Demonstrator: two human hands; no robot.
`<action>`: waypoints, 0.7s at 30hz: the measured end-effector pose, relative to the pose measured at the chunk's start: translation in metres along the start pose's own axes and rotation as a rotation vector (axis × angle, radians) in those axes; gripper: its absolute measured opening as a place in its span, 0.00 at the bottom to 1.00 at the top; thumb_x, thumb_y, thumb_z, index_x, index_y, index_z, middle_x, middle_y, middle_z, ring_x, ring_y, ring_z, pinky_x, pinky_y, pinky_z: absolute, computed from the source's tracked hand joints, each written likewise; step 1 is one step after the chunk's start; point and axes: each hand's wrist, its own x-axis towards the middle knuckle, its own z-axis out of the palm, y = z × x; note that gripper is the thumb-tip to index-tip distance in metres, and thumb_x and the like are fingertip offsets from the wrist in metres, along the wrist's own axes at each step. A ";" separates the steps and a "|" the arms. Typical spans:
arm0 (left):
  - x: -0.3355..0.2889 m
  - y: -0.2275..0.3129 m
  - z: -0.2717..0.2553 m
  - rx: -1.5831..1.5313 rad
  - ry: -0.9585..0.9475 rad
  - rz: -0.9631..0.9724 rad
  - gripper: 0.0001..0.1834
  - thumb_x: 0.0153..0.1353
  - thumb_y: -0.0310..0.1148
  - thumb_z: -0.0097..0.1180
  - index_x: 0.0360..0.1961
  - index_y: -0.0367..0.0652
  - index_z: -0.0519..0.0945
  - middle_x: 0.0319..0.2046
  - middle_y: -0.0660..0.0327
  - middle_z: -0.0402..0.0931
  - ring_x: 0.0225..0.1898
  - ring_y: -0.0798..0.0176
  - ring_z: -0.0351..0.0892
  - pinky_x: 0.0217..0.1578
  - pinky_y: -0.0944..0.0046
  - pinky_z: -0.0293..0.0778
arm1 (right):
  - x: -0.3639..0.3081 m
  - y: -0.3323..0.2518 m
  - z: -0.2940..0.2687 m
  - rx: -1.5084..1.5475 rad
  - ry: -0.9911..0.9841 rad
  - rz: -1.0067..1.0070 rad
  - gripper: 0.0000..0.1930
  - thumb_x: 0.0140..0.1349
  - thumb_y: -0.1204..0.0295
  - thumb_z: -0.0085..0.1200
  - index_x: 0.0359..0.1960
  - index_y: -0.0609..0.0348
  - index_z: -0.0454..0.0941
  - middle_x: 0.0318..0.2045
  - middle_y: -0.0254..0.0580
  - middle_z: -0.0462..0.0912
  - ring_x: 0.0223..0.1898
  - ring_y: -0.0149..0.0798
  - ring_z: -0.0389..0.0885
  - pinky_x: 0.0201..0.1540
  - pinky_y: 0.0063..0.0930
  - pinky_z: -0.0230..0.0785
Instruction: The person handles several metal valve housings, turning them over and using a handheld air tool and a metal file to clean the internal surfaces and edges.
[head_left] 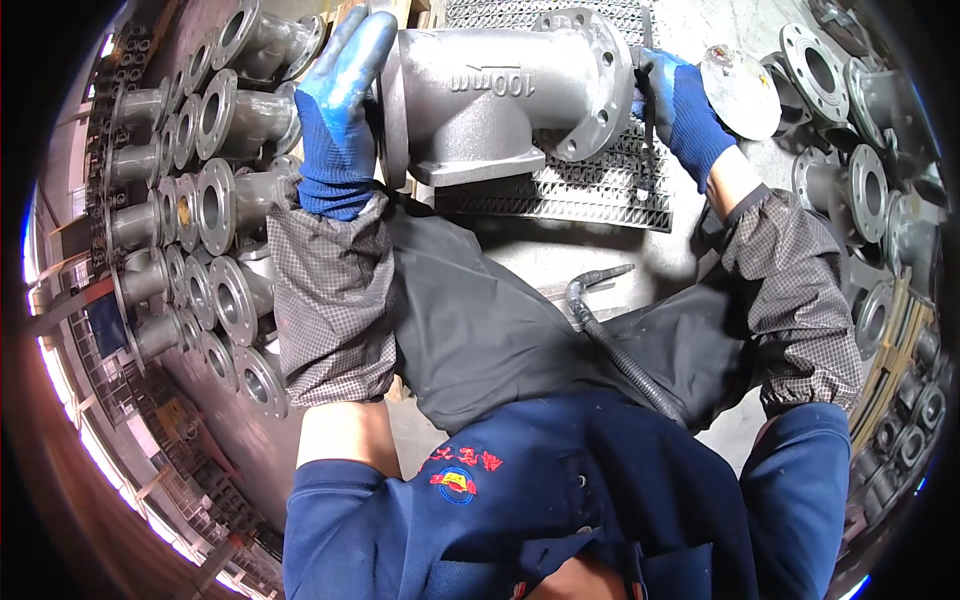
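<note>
A grey metal T-shaped pipe fitting [470, 95] with flanged ends lies crosswise at 12 o'clock, over a dark metal grate [590, 195]. At 11 o'clock, the blue-gloved left grip [345, 110] is wide, its palm flat against the fitting's left flange, fingers straight. Between 1 and 2 o'clock, the right grip [680, 100], also gloved, is at the right flange; its closure cannot be told. A pale round disc [740, 92] sits just beside it at 2 o'clock. Similar flanged fittings [255, 115] stand stacked at 10 o'clock.
</note>
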 end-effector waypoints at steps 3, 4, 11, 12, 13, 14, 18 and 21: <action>0.006 0.003 0.003 0.010 0.017 0.074 0.21 0.57 0.26 0.50 0.53 0.36 0.72 0.52 0.43 0.71 0.52 0.49 0.74 0.53 0.58 0.69 | 0.002 -0.003 0.000 -0.048 -0.035 0.090 0.05 0.46 0.80 0.53 0.27 0.65 0.75 0.25 0.54 0.76 0.29 0.54 0.77 0.31 0.36 0.72; 0.008 0.003 0.007 -0.010 0.027 0.093 0.21 0.56 0.26 0.50 0.53 0.35 0.72 0.52 0.43 0.71 0.52 0.48 0.74 0.53 0.58 0.69 | 0.001 -0.005 -0.002 -0.006 -0.035 0.143 0.05 0.46 0.80 0.53 0.27 0.65 0.75 0.25 0.55 0.76 0.29 0.56 0.77 0.31 0.37 0.71; 0.020 0.008 0.006 -0.170 -0.052 0.056 0.25 0.54 0.24 0.55 0.55 0.36 0.71 0.55 0.42 0.67 0.52 0.52 0.74 0.51 0.60 0.70 | -0.004 0.006 0.013 0.209 0.121 0.103 0.11 0.61 0.75 0.40 0.38 0.67 0.75 0.23 0.46 0.74 0.18 0.31 0.72 0.23 0.26 0.69; 0.019 0.011 0.008 -0.249 -0.037 -0.052 0.25 0.54 0.24 0.56 0.55 0.36 0.71 0.55 0.43 0.67 0.52 0.53 0.73 0.52 0.61 0.70 | -0.005 0.008 0.011 0.304 0.060 0.191 0.11 0.56 0.78 0.44 0.39 0.65 0.75 0.26 0.46 0.76 0.23 0.35 0.74 0.27 0.27 0.70; 0.019 0.015 0.011 -0.329 -0.023 -0.161 0.25 0.54 0.25 0.56 0.55 0.36 0.71 0.55 0.43 0.67 0.52 0.54 0.73 0.52 0.61 0.70 | -0.007 0.010 0.008 0.398 -0.001 0.279 0.13 0.51 0.81 0.47 0.39 0.63 0.76 0.29 0.47 0.77 0.27 0.39 0.76 0.31 0.28 0.72; 0.022 0.021 0.014 -0.406 -0.005 -0.267 0.25 0.55 0.25 0.56 0.55 0.35 0.70 0.55 0.43 0.67 0.52 0.55 0.73 0.52 0.62 0.70 | -0.008 0.010 0.004 0.204 0.005 0.148 0.13 0.53 0.80 0.48 0.41 0.62 0.75 0.31 0.46 0.78 0.29 0.39 0.77 0.32 0.27 0.72; 0.030 0.039 0.023 -0.708 0.067 -0.700 0.25 0.55 0.26 0.57 0.56 0.35 0.70 0.56 0.45 0.67 0.52 0.59 0.73 0.52 0.63 0.69 | -0.002 -0.007 -0.018 1.251 0.022 0.773 0.15 0.63 0.72 0.36 0.44 0.63 0.76 0.30 0.44 0.79 0.27 0.33 0.78 0.28 0.25 0.74; 0.016 0.026 0.027 -0.618 -0.024 -0.520 0.30 0.55 0.30 0.60 0.59 0.33 0.66 0.57 0.48 0.66 0.53 0.64 0.69 0.52 0.68 0.67 | 0.006 -0.017 -0.046 1.203 0.136 0.646 0.18 0.64 0.69 0.34 0.49 0.66 0.72 0.39 0.48 0.80 0.33 0.34 0.80 0.34 0.20 0.74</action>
